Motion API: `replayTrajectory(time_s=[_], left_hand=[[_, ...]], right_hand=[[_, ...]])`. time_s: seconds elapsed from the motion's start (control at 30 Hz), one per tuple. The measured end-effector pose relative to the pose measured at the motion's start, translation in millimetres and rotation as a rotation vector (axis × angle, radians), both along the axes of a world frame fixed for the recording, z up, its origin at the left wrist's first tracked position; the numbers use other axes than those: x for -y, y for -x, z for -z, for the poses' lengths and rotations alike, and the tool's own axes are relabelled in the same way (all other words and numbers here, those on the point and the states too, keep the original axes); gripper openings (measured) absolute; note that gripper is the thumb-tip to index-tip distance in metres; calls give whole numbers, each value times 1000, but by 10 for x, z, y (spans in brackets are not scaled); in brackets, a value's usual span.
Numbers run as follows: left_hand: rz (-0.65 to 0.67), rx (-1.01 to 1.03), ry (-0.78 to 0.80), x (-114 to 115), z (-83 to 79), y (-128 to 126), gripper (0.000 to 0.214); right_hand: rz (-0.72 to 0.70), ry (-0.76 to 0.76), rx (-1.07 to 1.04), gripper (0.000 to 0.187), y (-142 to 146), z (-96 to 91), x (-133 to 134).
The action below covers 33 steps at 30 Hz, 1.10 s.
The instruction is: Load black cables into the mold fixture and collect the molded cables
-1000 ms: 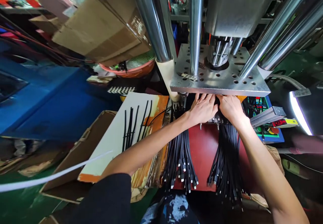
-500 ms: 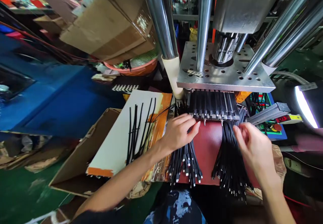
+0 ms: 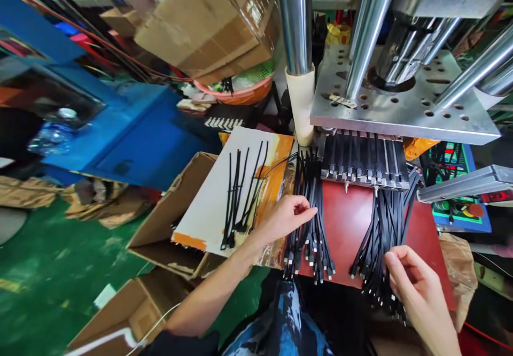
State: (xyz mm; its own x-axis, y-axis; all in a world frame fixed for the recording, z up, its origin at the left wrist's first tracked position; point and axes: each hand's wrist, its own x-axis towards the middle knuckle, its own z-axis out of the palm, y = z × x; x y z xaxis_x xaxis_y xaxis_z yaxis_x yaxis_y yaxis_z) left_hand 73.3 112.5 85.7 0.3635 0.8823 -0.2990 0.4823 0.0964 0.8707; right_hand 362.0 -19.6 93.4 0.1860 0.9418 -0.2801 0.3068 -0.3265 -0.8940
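Two bundles of black cables hang over a red table (image 3: pixel 348 222) in front of a press. My left hand (image 3: pixel 282 218) rests at the left bundle (image 3: pixel 310 222), fingers curled and touching its cables. My right hand (image 3: pixel 412 284) is lower right, fingers slightly bent, fingertips against the lower ends of the right bundle (image 3: pixel 380 238). A row of black cables lies in the metal fixture (image 3: pixel 363 163) under the drilled steel plate (image 3: pixel 401 113).
A white and orange board (image 3: pixel 208 211) with several loose black cables (image 3: pixel 240 195) lies over an open cardboard box (image 3: pixel 168 227) at left. Steel columns (image 3: pixel 294 19) rise from the press. A control panel (image 3: pixel 457 201) sits at right. Blue machine (image 3: pixel 132 131) and green floor lie left.
Both hands have drawn back from under the steel plate toward me; the left now sits at the left bundle, the right at the lower ends of the right bundle. The view swung left.
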Motion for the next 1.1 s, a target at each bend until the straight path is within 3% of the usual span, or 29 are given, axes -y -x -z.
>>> replayTrajectory(time_s=[0.07,0.13,0.27,0.33,0.53,0.67,0.73,0.83,0.9,0.97,1.1], left_hand=[[18,155,169,28,4,-16,40],[15,190,198,46,30,-42,40],[-112,-4,-110,65,50,-74,38],[-104,-30,-131,107,13,-88,41],[37,430,414,417,-152,-291,50],[84,514,474,630,-217,-439,46],[147,454,371,741,-222,-484,39],[250,287,151,861,-214,-528,37],[333,188,94,832,-241,-547,31],[379,139,95,680,-319,-576,19],[297,242,24,202,-535,-705,42]], right_hand=[[-79,4,-116,38,157,-52,49],[-148,-43,-155,35,288,-69,78],[-200,-144,-117,31,421,-39,78],[-206,-165,-103,31,466,-4,62],[-316,-185,-126,31,623,28,54],[-489,-63,-98,27,472,-120,79],[-437,15,-155,26,367,-191,63],[-152,27,-293,36,324,-213,3],[-1,-25,-313,37,371,-175,-27],[32,-85,-272,37,435,-115,-23],[-35,-172,-176,31,524,12,75]])
